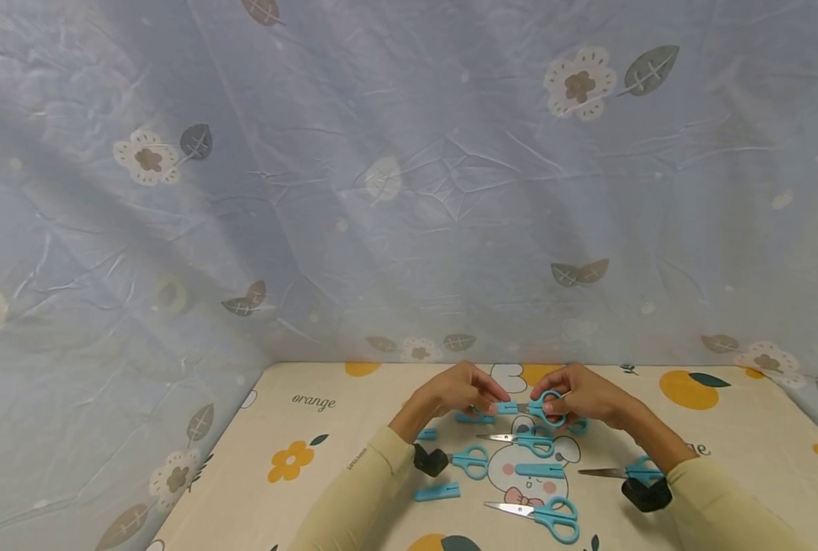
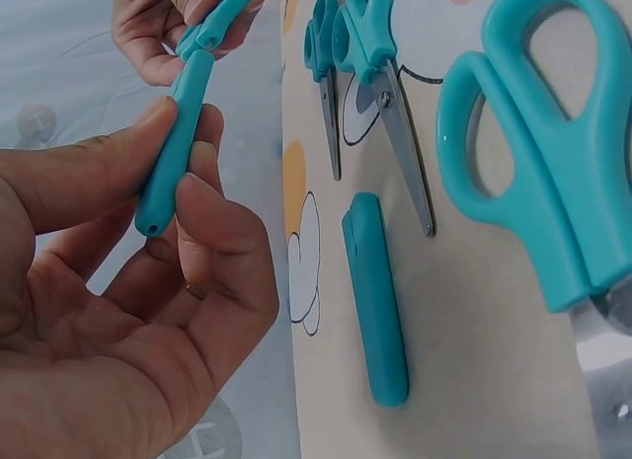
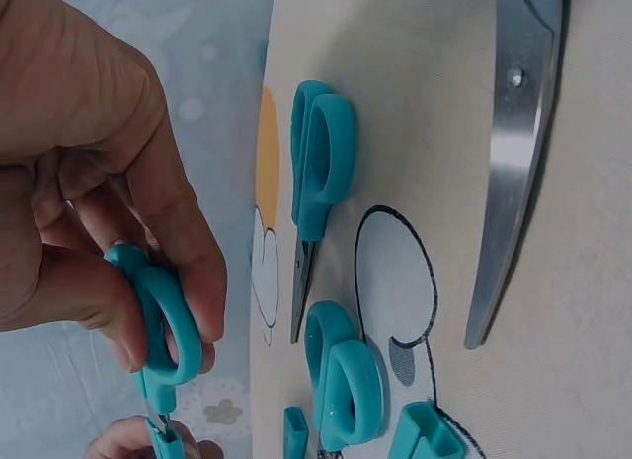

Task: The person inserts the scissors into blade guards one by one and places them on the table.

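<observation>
Over the far part of the table, my left hand (image 1: pixel 460 389) pinches a teal blade cover (image 2: pixel 178 148) between thumb and fingers. My right hand (image 1: pixel 588 394) grips a pair of teal-handled scissors (image 3: pixel 158 331) by the finger loops. The blades point left into the mouth of the cover, and a short stretch of metal shows between cover and handles. Below the hands lie an uncovered pair of scissors (image 1: pixel 536 441) and a loose teal cover (image 1: pixel 539 470). Another uncovered pair (image 3: pixel 318 168) rests on the table near my right hand.
Nearer the front lie open-bladed scissors (image 1: pixel 542 514) and a cover (image 1: pixel 438 492). More scissors lie by the left wrist (image 1: pixel 470 461) and right wrist (image 1: pixel 603 473), partly behind the black wrist cameras. A patterned curtain (image 1: pixel 409 252) hangs at the table's back edge.
</observation>
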A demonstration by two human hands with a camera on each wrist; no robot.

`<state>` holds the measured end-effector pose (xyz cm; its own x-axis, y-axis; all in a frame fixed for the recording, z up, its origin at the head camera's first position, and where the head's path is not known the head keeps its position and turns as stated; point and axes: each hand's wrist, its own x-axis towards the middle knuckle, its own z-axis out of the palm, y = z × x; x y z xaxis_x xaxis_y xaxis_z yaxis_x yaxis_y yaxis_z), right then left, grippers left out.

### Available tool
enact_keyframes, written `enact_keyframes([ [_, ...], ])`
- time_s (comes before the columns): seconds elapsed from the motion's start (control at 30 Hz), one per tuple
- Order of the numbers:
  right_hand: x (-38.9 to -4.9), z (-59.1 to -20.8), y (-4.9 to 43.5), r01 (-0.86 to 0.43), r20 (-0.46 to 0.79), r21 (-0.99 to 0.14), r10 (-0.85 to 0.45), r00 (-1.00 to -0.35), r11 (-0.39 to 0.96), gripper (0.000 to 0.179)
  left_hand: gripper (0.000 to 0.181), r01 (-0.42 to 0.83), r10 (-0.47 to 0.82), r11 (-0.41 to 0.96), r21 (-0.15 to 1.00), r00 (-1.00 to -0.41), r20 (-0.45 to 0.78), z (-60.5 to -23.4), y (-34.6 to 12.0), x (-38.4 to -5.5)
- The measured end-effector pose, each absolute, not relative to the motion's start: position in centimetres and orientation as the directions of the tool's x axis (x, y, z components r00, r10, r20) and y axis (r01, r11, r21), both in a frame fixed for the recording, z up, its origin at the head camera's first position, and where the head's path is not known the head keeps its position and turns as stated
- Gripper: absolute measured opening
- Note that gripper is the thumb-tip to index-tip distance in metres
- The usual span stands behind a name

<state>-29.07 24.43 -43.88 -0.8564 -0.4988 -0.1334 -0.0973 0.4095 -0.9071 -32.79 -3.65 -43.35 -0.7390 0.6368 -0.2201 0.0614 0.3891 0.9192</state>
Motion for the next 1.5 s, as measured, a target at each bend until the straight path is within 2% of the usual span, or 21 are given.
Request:
enact_keyframes([
  [0.47,-29.4,-44.0,24.2,-0.057,-0.170,-0.913,-0.504,-0.847,0.405,0.026,0.023,0.109,0.636,0.391,0.914,-0.750,-0.183,-43.6,-3.4,-32.5],
  [0.77,-29.2,-44.1,23.7,-0.091,-0.130,-0.914,-0.499,-0.857,0.394,0.024,0.020,0.063,0.605,0.419,0.906,-0.763,-0.227,-43.5,-3.5,-32.5],
  [1.2,-29.5,-44.8,23.8,0.021,-0.220,-0.927,-0.499,-0.838,0.374,0.027,0.016,0.064,0.606,0.431,0.900,-0.759,-0.236,-43.6,-3.2,-32.4],
  [1.5,-29.4,-44.9,23.5,-0.032,-0.177,-0.926,-0.508,-0.843,0.376,0.027,0.017,0.050,0.600,0.445,0.894,-0.758,-0.256,-43.8,-3.2,-32.6],
])
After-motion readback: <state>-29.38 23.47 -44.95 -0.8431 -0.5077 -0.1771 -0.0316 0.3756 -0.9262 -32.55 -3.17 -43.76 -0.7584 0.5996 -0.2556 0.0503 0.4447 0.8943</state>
